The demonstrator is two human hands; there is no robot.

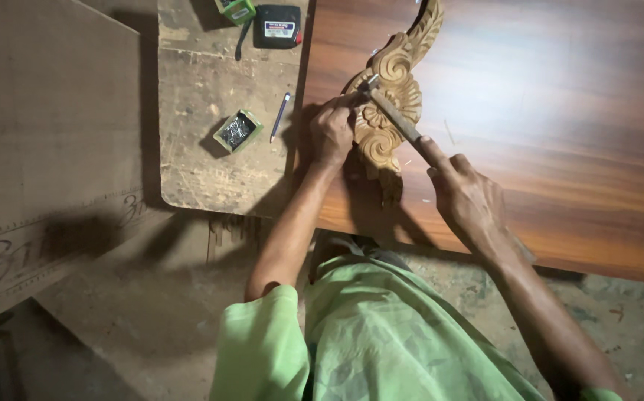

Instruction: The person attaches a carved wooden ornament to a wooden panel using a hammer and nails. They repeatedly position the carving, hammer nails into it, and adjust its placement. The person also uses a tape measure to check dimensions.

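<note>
My left hand point(331, 132) presses down on the pale carved wooden ornament point(390, 96), a scrolled leaf-and-flower piece lying on the glossy reddish-brown wooden board point(559, 119), near its left edge; my fingers are curled against the carving, pinching at something too small to make out; my right hand point(464, 194) is closed round the handle of the slim wooden-handled hammer point(394, 117), its metal head at the carving beside my left fingertips; a small green box of nails point(237, 131) and a pen point(280, 116) lie on the worn workbench point(203, 171) to the left.

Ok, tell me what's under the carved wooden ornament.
The carved wooden ornament lies on a glossy brown board. The left hand steadies it; the right hand holds a hammer over it. The board beneath the carving is covered.
</note>
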